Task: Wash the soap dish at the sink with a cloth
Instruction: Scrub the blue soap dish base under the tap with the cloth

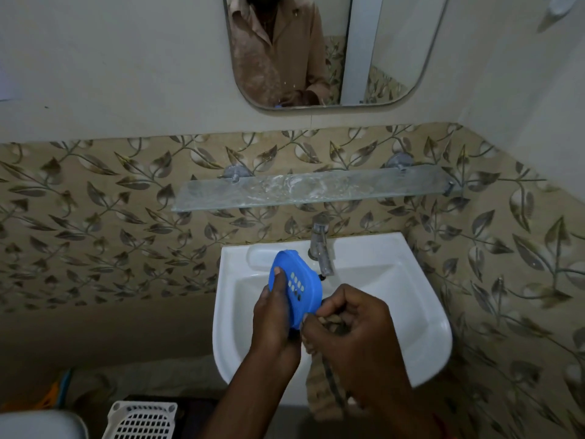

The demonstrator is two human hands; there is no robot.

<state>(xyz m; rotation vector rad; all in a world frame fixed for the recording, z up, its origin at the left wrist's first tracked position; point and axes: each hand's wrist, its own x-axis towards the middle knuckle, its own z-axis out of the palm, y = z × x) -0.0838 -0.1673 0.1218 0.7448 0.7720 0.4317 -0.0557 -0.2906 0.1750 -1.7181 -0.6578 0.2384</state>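
A blue plastic soap dish (292, 285) with several drain holes is held tilted over the white sink (408, 299). My left hand (273, 315) grips its left side, thumb on the face beside the holes. My right hand (348, 324) is closed around a bunched brown patterned cloth (321, 384), pressed against the dish's lower right edge. The cloth's tail hangs down past the sink's front rim. The chrome tap (321, 245) stands just behind the dish; no water stream is visible.
A glass shelf (316, 188) is fixed to the leaf-patterned tiles above the tap. A mirror (392, 58) hangs higher up. A white perforated basket (142, 419) sits on the floor at lower left, next to a white rounded object (38, 426).
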